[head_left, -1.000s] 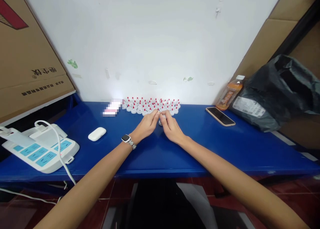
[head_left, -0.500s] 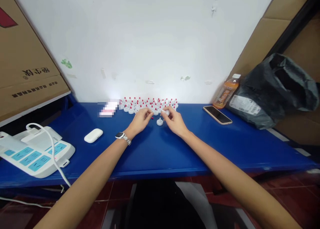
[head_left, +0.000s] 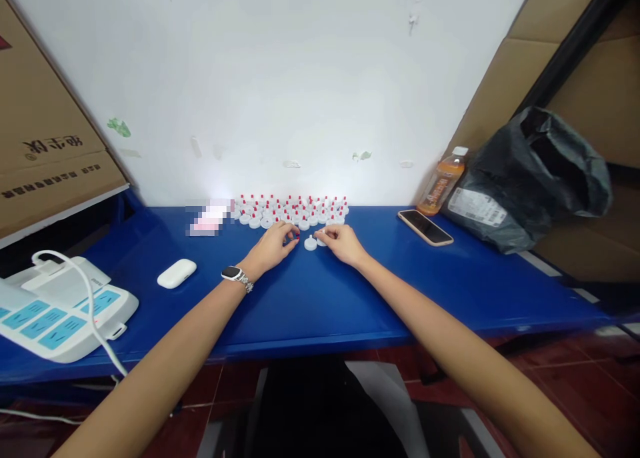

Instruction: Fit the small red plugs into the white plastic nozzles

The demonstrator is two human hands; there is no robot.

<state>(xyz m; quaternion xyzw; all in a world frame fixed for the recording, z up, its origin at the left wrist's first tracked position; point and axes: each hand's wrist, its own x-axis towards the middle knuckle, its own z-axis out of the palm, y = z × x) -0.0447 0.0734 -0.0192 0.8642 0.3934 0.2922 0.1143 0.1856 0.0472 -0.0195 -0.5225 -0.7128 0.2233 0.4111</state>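
Both hands rest on the blue table [head_left: 310, 298], just in front of a cluster of several white caps with red tips [head_left: 290, 211] standing along the wall. My left hand [head_left: 273, 246], with a watch [head_left: 235, 275] on its wrist, has its fingertips pinched on a small red tip [head_left: 298, 238] at the table surface. My right hand [head_left: 341, 243] holds a white cap [head_left: 321, 241] low against the table. One loose white cap [head_left: 311, 243] without a red tip sits between the two hands.
A white earbud case [head_left: 177, 273] and a white power strip with cable [head_left: 55, 311] lie at the left. At the right are a phone [head_left: 425, 227], an orange drink bottle [head_left: 443, 180] and a black bag [head_left: 530, 178]. Cardboard boxes [head_left: 45, 145] flank the table.
The hands came apart and moved down to the table. The right hand lowered its white cap beside the loose one, and the left fingers closed on the red tip that lay on the table.
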